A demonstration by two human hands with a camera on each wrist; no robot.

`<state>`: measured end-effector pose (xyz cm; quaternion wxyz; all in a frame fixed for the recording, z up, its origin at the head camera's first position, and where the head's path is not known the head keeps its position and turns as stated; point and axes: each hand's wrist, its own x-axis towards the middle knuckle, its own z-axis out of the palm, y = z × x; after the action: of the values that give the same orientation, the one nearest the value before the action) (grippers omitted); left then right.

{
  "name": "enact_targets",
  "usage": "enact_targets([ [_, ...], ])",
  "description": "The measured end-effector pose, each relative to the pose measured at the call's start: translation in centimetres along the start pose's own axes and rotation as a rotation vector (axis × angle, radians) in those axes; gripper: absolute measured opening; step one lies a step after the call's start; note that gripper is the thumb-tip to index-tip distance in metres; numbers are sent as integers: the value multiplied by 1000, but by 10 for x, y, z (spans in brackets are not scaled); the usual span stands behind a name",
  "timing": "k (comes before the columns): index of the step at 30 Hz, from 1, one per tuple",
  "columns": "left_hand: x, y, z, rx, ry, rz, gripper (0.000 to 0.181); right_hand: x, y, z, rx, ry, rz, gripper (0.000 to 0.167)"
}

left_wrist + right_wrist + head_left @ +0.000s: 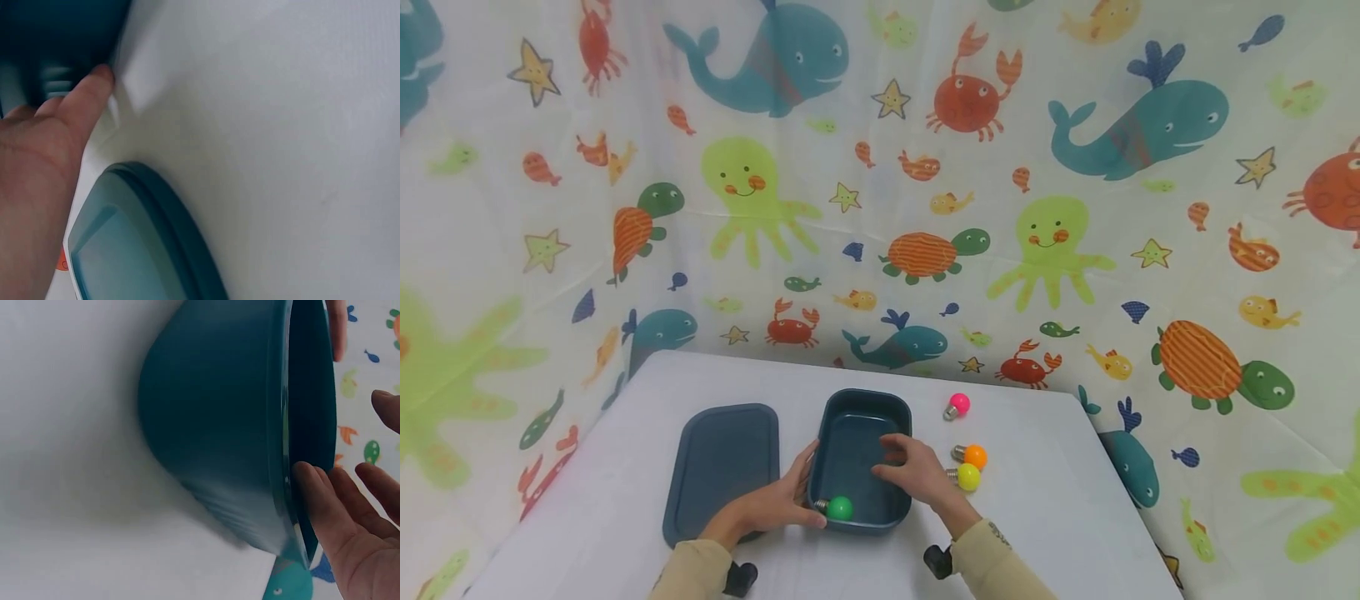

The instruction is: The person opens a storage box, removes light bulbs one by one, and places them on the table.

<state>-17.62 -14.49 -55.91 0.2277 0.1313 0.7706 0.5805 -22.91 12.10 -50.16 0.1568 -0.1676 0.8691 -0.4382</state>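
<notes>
A dark teal rectangular container [853, 454] stands without its lid on the white table. Inside its front left corner lies a green light bulb [839, 508] with a metal screw base. My left hand [781, 498] rests against the container's left wall, fingers extended along the outside and thumb near the front corner. Over the right side of the container is my right hand [917, 473], its fingers loosely bent across the rim with nothing between them. The right wrist view shows the container's outer wall [212, 406] and the fingertips at its rim.
The matching teal lid [722, 467] lies flat left of the container. To the right are a pink bulb [959, 403], an orange bulb [976, 457] and a yellow bulb [968, 477]. A curtain [865, 200] printed with sea animals hangs behind the table.
</notes>
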Motion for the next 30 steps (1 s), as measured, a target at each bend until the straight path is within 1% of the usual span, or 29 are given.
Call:
enact_targets([
  [8, 0, 0, 0, -4, -5, 4, 120, -1, -7, 11, -1, -46, -18, 56],
  [12, 0, 0, 0, -4, -4, 3, 120, -1, -8, 15, 10, -65, -10, 56],
  [19, 0, 0, 1, -9, -6, 1, 120, -2, -6, 20, 25, -77, 7, 56],
  [30, 1, -2, 0, -15, -14, 7, 119, -1, -5, 29, 37, -96, 0, 55],
])
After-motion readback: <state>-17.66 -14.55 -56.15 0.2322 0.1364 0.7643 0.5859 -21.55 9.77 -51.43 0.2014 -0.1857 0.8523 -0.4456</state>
